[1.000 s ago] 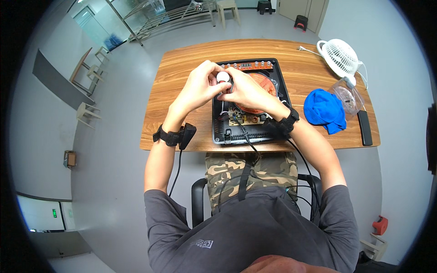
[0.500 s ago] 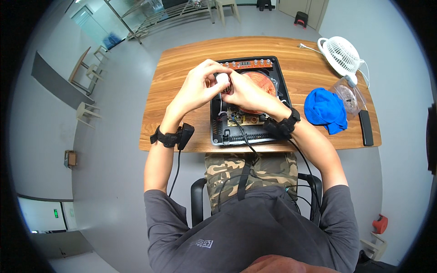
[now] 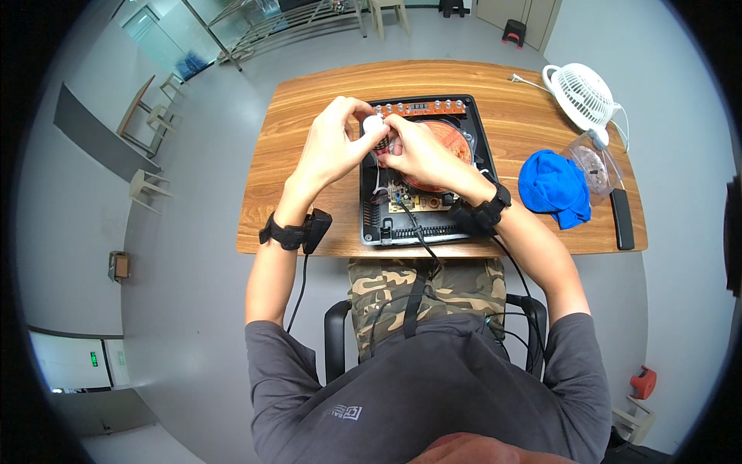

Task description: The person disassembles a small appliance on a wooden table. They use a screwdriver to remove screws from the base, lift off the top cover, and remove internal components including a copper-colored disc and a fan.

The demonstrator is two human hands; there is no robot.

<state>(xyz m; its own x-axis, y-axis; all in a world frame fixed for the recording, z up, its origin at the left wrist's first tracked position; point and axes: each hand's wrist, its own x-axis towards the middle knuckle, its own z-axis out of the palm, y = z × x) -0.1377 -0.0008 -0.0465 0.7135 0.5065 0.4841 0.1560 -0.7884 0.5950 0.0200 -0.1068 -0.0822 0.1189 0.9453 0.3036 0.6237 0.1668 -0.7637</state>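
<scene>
An opened induction cooker, a black shell with a copper coil and a circuit board, lies in front of me on the table. Above its upper left part, my left hand has thumb and fingers closed around a small part with a white round top and dark ridged side. My right hand pinches at the right side of the same part, partly covering the coil. A white wire runs below the hands. The part's underside is hidden by my fingers.
A wooden table carries a blue cloth, a clear plastic container, a small white fan and a black oblong object on the right. An orange button strip spans the cooker's far edge. Black cables hang from my wrists.
The white-topped part has tipped or risen slightly toward the far left, and more of its top shows. My right fingers have shifted a little; both hands stay at it.
</scene>
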